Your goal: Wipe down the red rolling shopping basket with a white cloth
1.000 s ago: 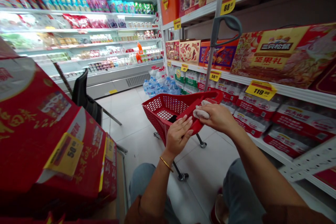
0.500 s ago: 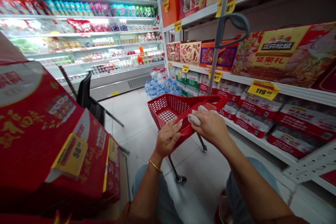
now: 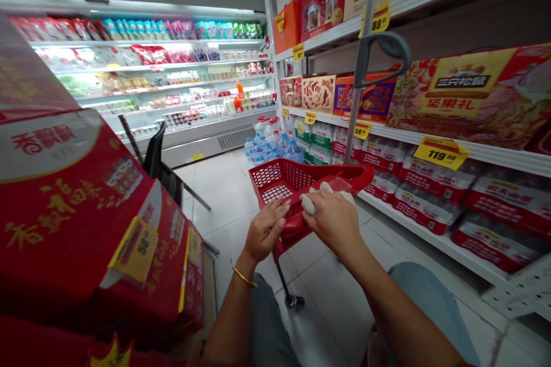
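A small red plastic shopping cart [image 3: 297, 223] on caster legs stands in front of my knees. Its metal pole [image 3: 353, 120] rises on the right, with a grey handle [image 3: 381, 54] at the upper part. My right hand [image 3: 333, 218] is closed around a crumpled white cloth [image 3: 309, 204] and presses it on the cart's near rim. My left hand [image 3: 264, 229] lies on the rim's left part, fingers stretched out and thumb a little apart. A gold bangle [image 3: 244, 277] circles my left wrist. Part of the rim is hidden beneath both hands.
Red boxes [image 3: 55, 183] with yellow price tags are stacked close on my left, a black chair [image 3: 159, 163] beyond them. Shelves with gift boxes [image 3: 465, 92] and packed water bottles [image 3: 417, 192] line the right. A lit refrigerated display [image 3: 206, 143] stands at the back.
My right hand has slid slightly left and toward me along the rim with the cloth. My left hand has shifted slightly left. The view has tilted a little upward.
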A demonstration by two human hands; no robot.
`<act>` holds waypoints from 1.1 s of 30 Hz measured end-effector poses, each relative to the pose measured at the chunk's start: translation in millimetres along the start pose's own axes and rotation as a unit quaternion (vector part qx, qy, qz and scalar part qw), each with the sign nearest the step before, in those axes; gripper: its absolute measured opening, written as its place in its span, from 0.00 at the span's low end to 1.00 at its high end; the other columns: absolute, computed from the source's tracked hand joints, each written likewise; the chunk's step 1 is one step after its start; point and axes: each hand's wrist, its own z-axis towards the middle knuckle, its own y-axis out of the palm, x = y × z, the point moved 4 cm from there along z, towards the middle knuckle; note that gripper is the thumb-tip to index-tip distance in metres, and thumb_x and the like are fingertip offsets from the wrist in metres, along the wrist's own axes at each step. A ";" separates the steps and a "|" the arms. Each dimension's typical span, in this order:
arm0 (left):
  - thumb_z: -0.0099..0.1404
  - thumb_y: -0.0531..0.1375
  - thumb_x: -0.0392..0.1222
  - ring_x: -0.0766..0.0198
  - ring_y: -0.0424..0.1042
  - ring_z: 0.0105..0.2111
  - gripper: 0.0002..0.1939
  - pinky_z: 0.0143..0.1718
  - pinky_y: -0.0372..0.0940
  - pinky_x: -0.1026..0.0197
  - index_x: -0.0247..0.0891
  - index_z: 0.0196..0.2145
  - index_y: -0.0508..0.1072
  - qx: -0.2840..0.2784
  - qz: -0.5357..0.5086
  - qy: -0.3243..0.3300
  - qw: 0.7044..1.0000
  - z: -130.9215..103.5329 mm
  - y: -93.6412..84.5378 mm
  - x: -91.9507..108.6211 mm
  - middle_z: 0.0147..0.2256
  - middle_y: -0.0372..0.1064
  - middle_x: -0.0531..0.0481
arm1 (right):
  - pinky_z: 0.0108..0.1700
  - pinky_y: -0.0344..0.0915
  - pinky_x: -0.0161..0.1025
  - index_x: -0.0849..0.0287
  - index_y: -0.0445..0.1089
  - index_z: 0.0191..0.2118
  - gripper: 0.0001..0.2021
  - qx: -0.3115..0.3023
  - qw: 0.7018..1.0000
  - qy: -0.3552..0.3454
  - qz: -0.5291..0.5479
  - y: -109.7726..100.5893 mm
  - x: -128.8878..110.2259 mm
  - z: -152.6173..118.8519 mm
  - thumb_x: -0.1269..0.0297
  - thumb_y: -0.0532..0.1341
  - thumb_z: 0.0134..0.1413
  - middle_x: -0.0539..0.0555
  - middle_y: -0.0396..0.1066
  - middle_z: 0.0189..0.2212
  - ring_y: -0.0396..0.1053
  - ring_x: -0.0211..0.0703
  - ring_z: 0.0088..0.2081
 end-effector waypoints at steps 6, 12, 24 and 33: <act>0.76 0.39 0.53 0.51 0.54 0.66 0.29 0.66 0.47 0.36 0.34 0.63 0.62 0.039 0.193 -0.052 0.979 19.7 7.1 45.7 0.62 0.61 0.39 | 0.45 0.61 0.42 0.53 0.72 0.51 0.16 0.011 1.000 -0.021 0.021 4.8 -4.2 -4.0 0.58 0.58 0.60 0.58 0.74 0.47 0.69 0.51 0.45; 0.71 0.31 0.64 0.50 0.39 0.70 0.45 0.68 0.43 0.42 0.22 0.67 0.50 0.018 0.264 -0.087 0.960 57.1 40.5 74.3 0.67 0.46 0.30 | 0.47 0.62 0.41 0.51 0.70 0.54 0.16 -0.006 0.996 -0.057 0.067 7.0 11.5 -4.0 0.61 0.53 0.64 0.55 0.73 0.51 0.70 0.49 0.48; 0.65 0.42 0.74 0.42 0.56 0.64 0.55 0.66 0.50 0.48 0.11 0.61 0.60 -0.126 0.373 -0.140 0.908 55.9 84.1 54.8 0.60 0.58 0.21 | 0.50 0.64 0.41 0.52 0.74 0.49 0.15 0.040 0.983 -0.148 0.105 4.3 73.7 59.2 0.58 0.58 0.59 0.53 0.74 0.51 0.70 0.49 0.52; 0.56 0.39 0.82 0.43 0.56 0.64 0.64 0.66 0.49 0.49 0.12 0.61 0.60 -0.164 0.347 -0.086 0.919 55.3 72.7 47.0 0.61 0.57 0.22 | 0.33 0.57 0.32 0.55 0.75 0.35 0.08 -0.115 0.962 -0.223 0.109 3.8 66.0 85.1 0.61 0.61 0.52 0.51 0.77 0.35 0.72 0.40 0.34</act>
